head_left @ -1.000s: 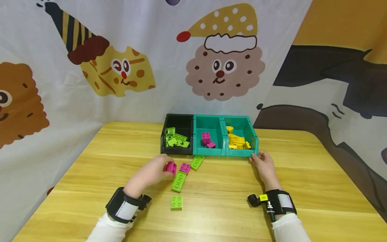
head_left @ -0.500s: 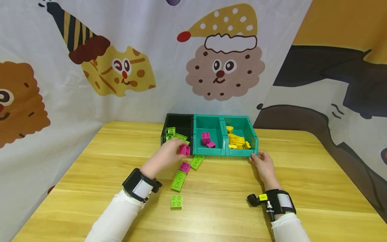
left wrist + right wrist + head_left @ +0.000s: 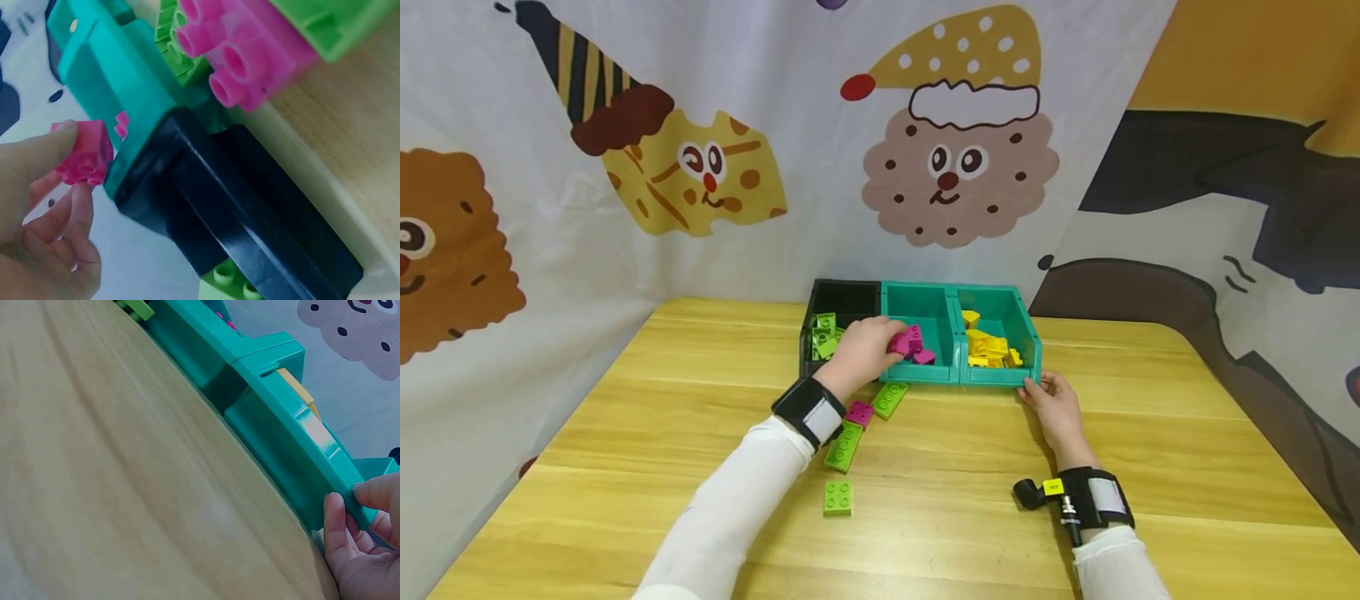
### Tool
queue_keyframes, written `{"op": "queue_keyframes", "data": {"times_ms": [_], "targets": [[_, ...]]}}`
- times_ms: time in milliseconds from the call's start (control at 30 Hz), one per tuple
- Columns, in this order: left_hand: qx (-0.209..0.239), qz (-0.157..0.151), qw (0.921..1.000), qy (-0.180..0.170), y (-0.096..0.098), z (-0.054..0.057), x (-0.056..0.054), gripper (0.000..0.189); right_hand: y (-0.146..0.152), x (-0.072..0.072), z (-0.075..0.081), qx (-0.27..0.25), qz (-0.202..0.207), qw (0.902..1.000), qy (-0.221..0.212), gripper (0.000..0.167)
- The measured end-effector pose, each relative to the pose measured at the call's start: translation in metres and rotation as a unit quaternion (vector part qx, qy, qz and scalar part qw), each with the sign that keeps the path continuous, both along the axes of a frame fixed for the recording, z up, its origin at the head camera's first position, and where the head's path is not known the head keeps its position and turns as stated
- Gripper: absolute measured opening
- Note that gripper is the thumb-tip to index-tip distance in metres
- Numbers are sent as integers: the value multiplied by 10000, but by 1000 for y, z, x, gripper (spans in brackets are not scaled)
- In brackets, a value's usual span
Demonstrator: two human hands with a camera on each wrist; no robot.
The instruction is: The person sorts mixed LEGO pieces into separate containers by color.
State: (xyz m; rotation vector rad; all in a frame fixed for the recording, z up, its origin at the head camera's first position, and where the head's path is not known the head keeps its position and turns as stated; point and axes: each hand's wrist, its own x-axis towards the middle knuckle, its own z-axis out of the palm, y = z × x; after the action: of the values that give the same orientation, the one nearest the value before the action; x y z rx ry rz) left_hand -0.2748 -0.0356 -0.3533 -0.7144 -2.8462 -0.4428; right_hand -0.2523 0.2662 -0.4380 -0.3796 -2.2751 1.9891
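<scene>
My left hand (image 3: 863, 348) pinches a pink toy brick (image 3: 86, 152) between thumb and fingers, over the front of the middle teal bin (image 3: 917, 375). Two other pink bricks (image 3: 923, 357) lie in that bin. With thumb and fingers, my right hand (image 3: 1056, 410) grips the front right corner of the right teal bin (image 3: 1000, 377), which holds several yellow bricks (image 3: 988, 346). Left of these stands a black bin (image 3: 847, 293) with several green bricks (image 3: 824, 337), partly hidden by my left hand.
On the table (image 3: 947, 483) before the bins lie a pink brick (image 3: 859, 413), a long green brick (image 3: 844, 448), another green brick (image 3: 890, 401) near the bins, and a square green brick (image 3: 838, 498) closer to me. A printed cloth (image 3: 820, 167) hangs behind.
My left hand has carried the pink brick from the table at left, up and rightward past the black bin's front, to the middle teal bin. The right hand stays at the bin corner.
</scene>
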Motion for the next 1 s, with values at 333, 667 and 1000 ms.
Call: {"op": "queue_keyframes", "data": {"times_ms": [333, 667, 1000], "targets": [[-1476, 372, 9869, 534, 19, -13, -12, 17, -1, -1, 1, 34, 4, 10000, -23, 32], [-932, 123, 9954, 188, 9, -12, -5, 22, -2, 0, -2, 195, -10, 9998, -27, 33], [836, -63, 9961, -279, -26, -5, 28, 22, -1, 2, 0, 331, -41, 9994, -14, 34]]}}
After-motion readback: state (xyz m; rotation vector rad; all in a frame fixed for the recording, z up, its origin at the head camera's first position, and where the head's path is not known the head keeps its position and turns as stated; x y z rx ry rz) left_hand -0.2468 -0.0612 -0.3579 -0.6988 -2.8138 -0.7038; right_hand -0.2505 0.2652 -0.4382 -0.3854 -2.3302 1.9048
